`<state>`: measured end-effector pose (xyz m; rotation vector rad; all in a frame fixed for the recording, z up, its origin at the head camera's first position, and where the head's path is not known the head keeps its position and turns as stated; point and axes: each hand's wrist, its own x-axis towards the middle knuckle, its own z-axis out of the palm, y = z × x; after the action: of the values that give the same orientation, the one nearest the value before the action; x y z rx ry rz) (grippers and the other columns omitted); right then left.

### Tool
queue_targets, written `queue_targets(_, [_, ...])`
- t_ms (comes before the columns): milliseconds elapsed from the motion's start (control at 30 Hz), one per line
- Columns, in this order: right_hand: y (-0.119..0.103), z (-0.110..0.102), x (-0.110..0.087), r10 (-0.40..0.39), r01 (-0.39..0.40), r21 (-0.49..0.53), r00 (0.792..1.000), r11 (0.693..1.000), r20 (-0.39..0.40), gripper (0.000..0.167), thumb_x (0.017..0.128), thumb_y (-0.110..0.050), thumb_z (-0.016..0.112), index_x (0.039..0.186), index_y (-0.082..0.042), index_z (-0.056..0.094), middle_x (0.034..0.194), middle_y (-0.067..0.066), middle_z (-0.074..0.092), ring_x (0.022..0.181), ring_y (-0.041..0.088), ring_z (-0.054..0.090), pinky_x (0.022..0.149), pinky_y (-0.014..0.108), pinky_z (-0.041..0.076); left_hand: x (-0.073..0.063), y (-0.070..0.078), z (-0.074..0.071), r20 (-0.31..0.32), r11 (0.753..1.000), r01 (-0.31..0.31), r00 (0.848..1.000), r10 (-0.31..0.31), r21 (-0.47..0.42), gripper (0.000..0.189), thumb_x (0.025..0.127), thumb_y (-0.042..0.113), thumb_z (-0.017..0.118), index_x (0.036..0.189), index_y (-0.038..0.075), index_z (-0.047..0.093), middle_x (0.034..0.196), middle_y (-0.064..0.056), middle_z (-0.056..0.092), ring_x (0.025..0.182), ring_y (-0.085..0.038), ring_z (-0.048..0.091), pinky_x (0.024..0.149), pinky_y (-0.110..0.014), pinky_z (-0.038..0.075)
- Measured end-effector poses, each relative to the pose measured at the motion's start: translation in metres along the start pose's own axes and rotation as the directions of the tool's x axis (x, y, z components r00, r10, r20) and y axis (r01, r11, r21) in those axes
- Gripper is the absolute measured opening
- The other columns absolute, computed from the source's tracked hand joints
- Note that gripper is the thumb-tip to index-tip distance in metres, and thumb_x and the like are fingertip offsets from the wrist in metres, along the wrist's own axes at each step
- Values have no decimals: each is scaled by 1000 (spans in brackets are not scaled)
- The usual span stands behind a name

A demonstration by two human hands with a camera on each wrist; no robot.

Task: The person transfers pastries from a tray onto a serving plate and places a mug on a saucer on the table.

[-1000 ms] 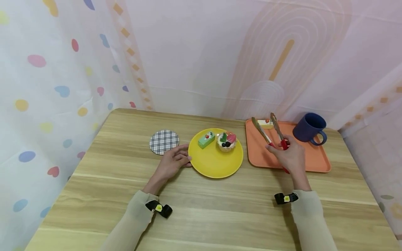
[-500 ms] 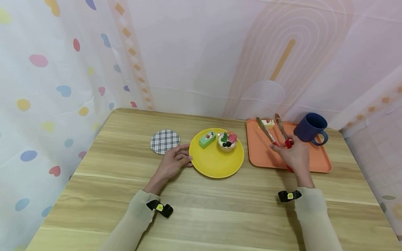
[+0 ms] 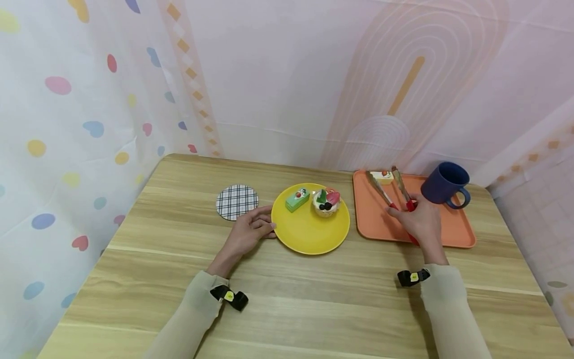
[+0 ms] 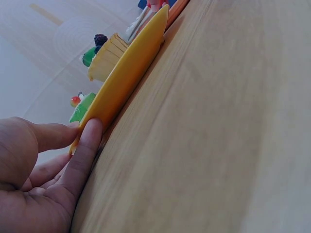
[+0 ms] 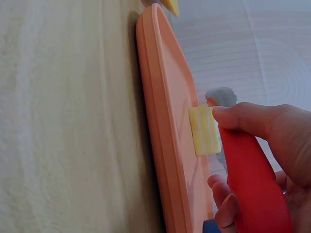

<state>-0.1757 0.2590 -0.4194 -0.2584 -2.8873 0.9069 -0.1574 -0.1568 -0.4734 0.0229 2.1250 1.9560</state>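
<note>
My left hand pinches the rim of a yellow plate, thumb above and a finger below in the left wrist view. On the plate sit a green cake slice and a fruit tart. With my right hand I hold red-handled metal tongs over an orange tray. The spread tong tips stand on either side of a small yellow-and-white cake slice at the tray's far edge. In the right wrist view the red handle partly covers the tong tips.
A dark blue mug stands on the right part of the tray, just beyond my right hand. Left of the plate lies a round checked coaster, close to my left hand. A patterned cloth hangs right behind the wooden table.
My right hand has shifted the tongs slightly right, then a little lower, so their tips now flank the yellow-and-white cake slice. The left hand stays at the plate's rim.
</note>
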Motion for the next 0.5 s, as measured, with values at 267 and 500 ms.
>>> queue_targets(267, [0, 3, 4, 37, -37, -13, 999, 999, 29, 71, 87, -41, 79, 136, 5, 57, 104, 22, 65, 94, 36, 59, 64, 29, 44, 2, -3, 0, -6, 1000, 15, 1000, -15, -2, 53, 98, 1, 66, 149, 6, 51, 117, -19, 62, 91, -14, 71, 82, -30, 67])
queue_targets(500, [-1, 5, 7, 75, -72, -50, 995, 996, 63, 75, 86, -45, 79, 137, 6, 56, 92, 16, 66, 85, 31, 59, 58, 26, 42, 2, -3, 0, -2, 1000, 8, 1000, -8, -3, 53, 98, 1, 66, 149, 6, 51, 116, -19, 62, 91, -14, 71, 82, -30, 67])
